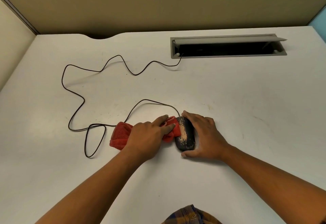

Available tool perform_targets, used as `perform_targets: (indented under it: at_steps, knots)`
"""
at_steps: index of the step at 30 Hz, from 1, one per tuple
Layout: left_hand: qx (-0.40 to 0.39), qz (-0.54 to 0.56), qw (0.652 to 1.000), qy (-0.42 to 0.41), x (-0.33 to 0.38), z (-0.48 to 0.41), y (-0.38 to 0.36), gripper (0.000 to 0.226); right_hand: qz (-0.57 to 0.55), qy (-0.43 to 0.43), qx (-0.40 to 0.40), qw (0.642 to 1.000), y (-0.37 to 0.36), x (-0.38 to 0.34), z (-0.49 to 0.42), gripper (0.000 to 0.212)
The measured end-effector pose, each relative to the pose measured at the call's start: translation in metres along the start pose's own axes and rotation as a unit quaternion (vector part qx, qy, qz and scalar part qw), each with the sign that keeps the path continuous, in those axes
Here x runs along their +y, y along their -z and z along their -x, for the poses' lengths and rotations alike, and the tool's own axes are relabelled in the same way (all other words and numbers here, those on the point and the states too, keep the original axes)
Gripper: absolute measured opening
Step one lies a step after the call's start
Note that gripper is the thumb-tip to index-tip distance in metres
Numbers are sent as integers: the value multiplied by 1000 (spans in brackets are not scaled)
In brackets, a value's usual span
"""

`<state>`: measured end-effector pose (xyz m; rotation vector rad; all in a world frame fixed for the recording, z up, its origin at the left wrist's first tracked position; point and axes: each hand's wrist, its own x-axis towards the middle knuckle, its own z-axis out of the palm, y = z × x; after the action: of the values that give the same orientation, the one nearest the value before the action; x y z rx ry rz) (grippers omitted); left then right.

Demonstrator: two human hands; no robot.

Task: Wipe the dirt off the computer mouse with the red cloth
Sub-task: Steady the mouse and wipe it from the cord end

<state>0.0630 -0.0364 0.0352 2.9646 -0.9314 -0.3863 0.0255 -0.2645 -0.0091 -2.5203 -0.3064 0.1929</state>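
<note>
A black computer mouse (186,136) lies on the white desk, its top dusted with pale sandy dirt. My right hand (204,133) cups its right side, thumb at the near end and fingers at the far end. A red cloth (121,135) lies just left of the mouse, its right end bunched against the mouse's left edge. My left hand (150,135) presses down on the cloth with the fingers stretched toward the mouse.
The mouse's thin black cable (77,93) loops widely over the desk's left half and runs into an open grey cable tray (227,46) at the back right. Beige partition walls (158,3) close off the back and left of the white desk (247,109).
</note>
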Motion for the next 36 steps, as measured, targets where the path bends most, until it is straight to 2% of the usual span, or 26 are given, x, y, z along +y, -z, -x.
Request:
perform_targets:
  at_steps: [3, 6, 10, 14, 19, 31, 36]
  knots:
    - [15, 40, 998, 37, -3, -5, 4, 56, 5, -1, 8, 1000, 0, 0, 1, 130]
    - [11, 71, 997, 22, -4, -10, 8, 55, 12, -5, 16, 1000, -1, -1, 2, 130]
    - [-20, 28, 999, -4, 3, -18, 9, 55, 16, -9, 19, 1000, -2, -2, 2, 129]
    - [-5, -37, 999, -20, 3, -26, 17, 56, 16, -8, 18, 1000, -1, -2, 2, 128]
    - [-22, -63, 996, -59, 4, -29, 24, 58, 17, -3, 18, 1000, 0, -4, 3, 127]
    - [-14, -84, 995, -58, 12, -34, 30, 59, 7, 2, 19, 1000, 0, -4, 3, 128]
    - [-22, -97, 995, -24, 10, -38, 28, 62, 10, -7, 10, 1000, 0, -3, 3, 131]
